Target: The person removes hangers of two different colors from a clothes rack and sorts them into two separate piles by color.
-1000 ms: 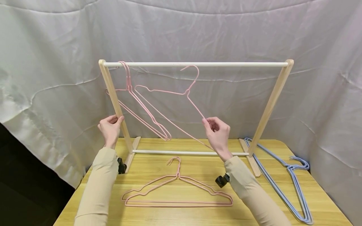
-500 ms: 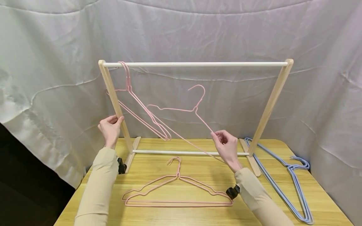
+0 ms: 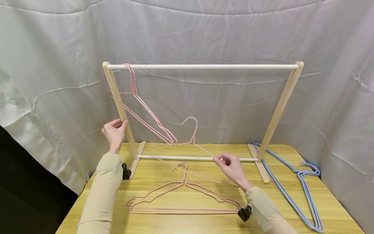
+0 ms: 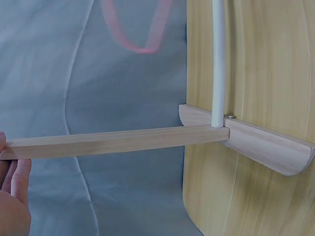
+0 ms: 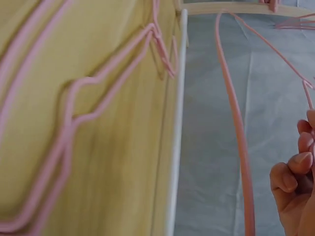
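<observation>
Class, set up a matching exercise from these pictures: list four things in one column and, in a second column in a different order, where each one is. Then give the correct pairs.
Things:
1. blue hangers
2. pink hangers on the top rail
3. pink hanger in the right hand
4. left hand

Places:
A. gripping the rack's left wooden post
B. lying on the table beside the rack's right foot
C. hooked at the left end of the white rail
D. held low, off the rail, near the bottom bar

Pairs: 1-B, 2-C, 3-D, 4-A
</observation>
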The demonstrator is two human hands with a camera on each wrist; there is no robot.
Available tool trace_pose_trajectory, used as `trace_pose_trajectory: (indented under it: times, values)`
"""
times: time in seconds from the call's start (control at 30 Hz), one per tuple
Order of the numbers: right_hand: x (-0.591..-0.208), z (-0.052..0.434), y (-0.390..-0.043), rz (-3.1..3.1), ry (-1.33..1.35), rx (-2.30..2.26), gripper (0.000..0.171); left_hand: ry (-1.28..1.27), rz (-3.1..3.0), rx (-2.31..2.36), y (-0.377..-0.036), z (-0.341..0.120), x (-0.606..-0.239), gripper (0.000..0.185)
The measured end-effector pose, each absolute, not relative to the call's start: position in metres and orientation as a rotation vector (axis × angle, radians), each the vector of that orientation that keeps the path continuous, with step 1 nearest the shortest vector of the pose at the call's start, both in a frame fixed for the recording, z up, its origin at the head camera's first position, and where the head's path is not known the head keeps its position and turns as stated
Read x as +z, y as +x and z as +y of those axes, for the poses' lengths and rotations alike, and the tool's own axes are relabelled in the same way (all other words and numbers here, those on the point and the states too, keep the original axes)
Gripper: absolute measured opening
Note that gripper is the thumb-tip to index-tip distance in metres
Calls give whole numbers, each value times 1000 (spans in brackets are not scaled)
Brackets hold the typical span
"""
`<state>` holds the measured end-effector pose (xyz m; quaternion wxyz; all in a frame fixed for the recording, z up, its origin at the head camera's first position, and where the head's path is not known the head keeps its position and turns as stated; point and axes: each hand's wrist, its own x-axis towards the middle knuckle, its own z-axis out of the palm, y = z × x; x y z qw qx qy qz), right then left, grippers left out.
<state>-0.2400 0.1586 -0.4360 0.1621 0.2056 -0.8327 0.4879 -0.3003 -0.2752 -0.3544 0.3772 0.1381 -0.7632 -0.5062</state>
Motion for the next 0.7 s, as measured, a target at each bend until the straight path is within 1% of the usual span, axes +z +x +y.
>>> trace_pose_trajectory:
  times: [0.1, 0.3, 0.7]
  values:
    - [-443, 160, -237, -2436, 626, 1425, 14, 347, -1947, -1299, -300, -275, -355, 27]
    - [-453, 159, -228, -2548, 621, 1476, 14, 350, -1954, -1294, -300, -276, -355, 29]
    - [-472, 159, -218, -2586, 812, 1580, 18, 357, -1949, -1297, -301, -275, -354, 28]
